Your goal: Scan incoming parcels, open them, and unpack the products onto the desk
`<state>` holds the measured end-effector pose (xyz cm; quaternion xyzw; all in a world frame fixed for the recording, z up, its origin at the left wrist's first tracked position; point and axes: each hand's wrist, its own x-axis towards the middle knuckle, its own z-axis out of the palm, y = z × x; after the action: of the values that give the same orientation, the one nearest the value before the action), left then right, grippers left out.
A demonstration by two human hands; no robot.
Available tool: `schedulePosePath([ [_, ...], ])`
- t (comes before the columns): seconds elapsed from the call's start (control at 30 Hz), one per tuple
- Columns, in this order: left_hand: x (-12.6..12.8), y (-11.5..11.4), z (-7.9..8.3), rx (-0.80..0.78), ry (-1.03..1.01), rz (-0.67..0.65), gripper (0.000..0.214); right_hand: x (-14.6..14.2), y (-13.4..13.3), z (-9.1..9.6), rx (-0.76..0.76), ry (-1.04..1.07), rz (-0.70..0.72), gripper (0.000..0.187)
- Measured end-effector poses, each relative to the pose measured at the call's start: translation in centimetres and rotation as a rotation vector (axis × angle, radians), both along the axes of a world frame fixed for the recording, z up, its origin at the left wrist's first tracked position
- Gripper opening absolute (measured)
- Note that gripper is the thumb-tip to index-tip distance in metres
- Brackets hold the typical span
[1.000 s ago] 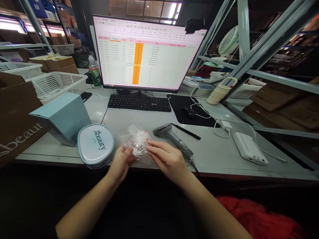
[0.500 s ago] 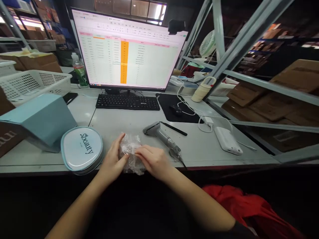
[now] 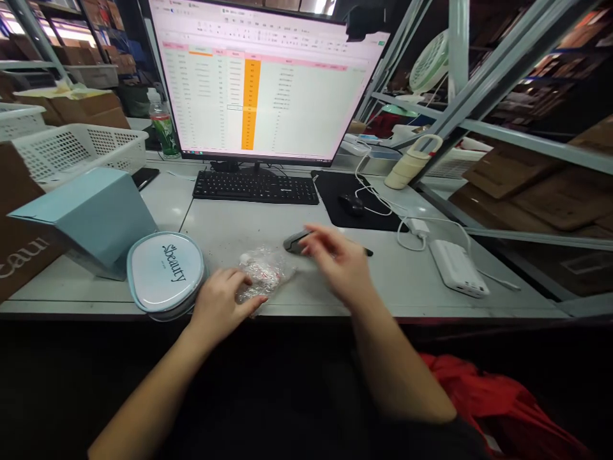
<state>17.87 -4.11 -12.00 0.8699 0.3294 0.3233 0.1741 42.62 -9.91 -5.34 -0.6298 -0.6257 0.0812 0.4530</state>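
A crumpled bundle of clear bubble wrap [image 3: 265,273] lies near the desk's front edge, with something white and a little red showing through it. My left hand [image 3: 223,303] rests at its left side, touching it, with thumb and fingers apart. My right hand [image 3: 340,262] is raised to the right of the wrap, over a grey barcode scanner [image 3: 294,241]. Its fingers are parted and slightly blurred, with nothing seen in them. The hand hides the scanner's handle and most of a black pen-like stick [image 3: 368,252].
Left of my hands stand a round-cornered "beauty" tin [image 3: 165,271], a light blue box [image 3: 103,214] and a white basket [image 3: 90,150]. Behind are a keyboard [image 3: 253,186], a monitor [image 3: 297,108] and a mouse [image 3: 352,204]. A white power bank [image 3: 457,268] with cables lies right.
My right hand has let go of the bubble wrap and moved right and up over the scanner. My left hand has loosened around the wrap. The camera view has shifted slightly.
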Motion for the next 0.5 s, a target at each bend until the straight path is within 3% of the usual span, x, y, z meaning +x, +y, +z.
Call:
schedulePosePath([
  [0.03,0.2,0.4,0.1,-0.011,-0.004,0.019,0.030,2.4,0.5,0.5,-0.019,-0.132,-0.148,0.039],
  [0.1,0.6,0.9,0.3,-0.043,-0.004,0.067,0.039,7.0,1.5,0.6,-0.245,-0.415,-0.321,0.049],
  [0.17,1.0,1.2,0.5,-0.116,-0.013,0.079,0.038,10.2,2.1,-0.4,-0.544,-0.563,-0.395,0.054],
  [0.23,1.0,1.4,0.7,-0.221,-0.052,0.037,0.020,11.8,2.3,-1.8,-0.675,-0.614,-0.415,0.051],
  [0.3,0.9,1.6,0.8,-0.291,-0.111,-0.028,0.011,12.4,2.2,-2.8,-0.666,-0.630,-0.410,0.046],
  [0.37,0.7,1.6,0.8,-0.286,-0.146,-0.047,0.027,12.4,1.8,-2.9,-0.638,-0.643,-0.414,0.044],
  [0.5,0.7,1.1,0.3,-0.220,-0.182,-0.021,0.038,10.6,0.6,-0.6,-0.340,-0.510,-0.418,0.043],
])
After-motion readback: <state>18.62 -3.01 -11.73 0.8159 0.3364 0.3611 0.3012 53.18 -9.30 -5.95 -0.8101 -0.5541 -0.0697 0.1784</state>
